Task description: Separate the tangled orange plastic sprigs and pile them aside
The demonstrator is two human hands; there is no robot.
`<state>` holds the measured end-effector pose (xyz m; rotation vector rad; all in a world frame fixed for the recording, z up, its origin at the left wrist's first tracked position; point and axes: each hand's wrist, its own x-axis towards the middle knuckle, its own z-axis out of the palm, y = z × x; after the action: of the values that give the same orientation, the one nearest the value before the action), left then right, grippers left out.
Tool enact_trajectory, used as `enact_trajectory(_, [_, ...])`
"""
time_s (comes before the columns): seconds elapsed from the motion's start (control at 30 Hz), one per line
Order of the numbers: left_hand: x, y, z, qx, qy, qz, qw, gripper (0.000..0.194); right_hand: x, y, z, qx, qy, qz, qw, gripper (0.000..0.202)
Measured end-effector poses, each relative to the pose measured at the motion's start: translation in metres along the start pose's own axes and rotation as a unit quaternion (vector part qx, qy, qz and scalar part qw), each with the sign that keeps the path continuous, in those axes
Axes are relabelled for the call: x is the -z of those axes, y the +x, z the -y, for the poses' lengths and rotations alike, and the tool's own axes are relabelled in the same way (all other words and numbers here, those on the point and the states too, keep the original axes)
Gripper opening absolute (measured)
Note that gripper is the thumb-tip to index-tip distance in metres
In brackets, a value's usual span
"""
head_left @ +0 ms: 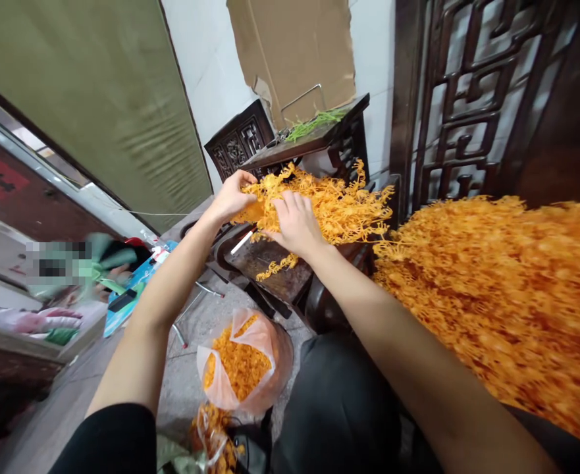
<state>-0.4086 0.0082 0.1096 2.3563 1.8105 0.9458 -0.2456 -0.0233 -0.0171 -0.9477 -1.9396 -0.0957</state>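
A tangled heap of orange, curly-edged strands [349, 207] lies on a dark wooden seat [270, 253] in front of me. My left hand [234, 194] is at the heap's left end, its fingers closed round some of the orange strands. Beside it, my right hand [297, 222] rests against the heap with its fingers bent over the strands; what lies under its fingertips is hidden. A short white stick [241, 243] lies on the seat below my hands, and one loose orange strand [277, 267] hangs near its front edge.
A much larger orange pile [507, 296] fills the right side. On the floor stands a plastic bag [282, 359] of orange pieces. Green strands [316, 124] lie on a dark wooden ledge [290, 150]. At the left, a blurred person sits near a blue board [122, 316].
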Motion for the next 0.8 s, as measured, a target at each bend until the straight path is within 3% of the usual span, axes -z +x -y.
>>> enact_trajectory(0.13, [-0.003,-0.006,-0.008,0.003,-0.076,0.009,0.997,0.025,-0.014,0.0,-0.004,0.046,0.02,0.087,0.995,0.067])
enact_trajectory(0.3, [-0.004,-0.006,-0.01,-0.022,-0.12,0.01,0.993,0.019,-0.031,-0.001,-0.011,0.03,0.002,0.227,0.973,0.054])
enact_trajectory(0.43, [0.001,0.004,-0.013,-0.05,-0.135,-0.09,0.985,0.022,-0.039,-0.003,-0.015,0.003,-0.031,0.322,0.946,0.047])
enact_trajectory(0.6, [0.019,0.026,-0.024,-0.067,-0.232,-0.2,0.949,0.04,-0.041,-0.005,-0.017,-0.039,-0.051,0.352,0.934,0.042])
enact_trajectory(0.8, [0.062,0.047,-0.055,-0.065,-0.333,-0.253,0.906,0.02,-0.038,-0.006,-0.013,-0.061,-0.052,0.338,0.938,0.035])
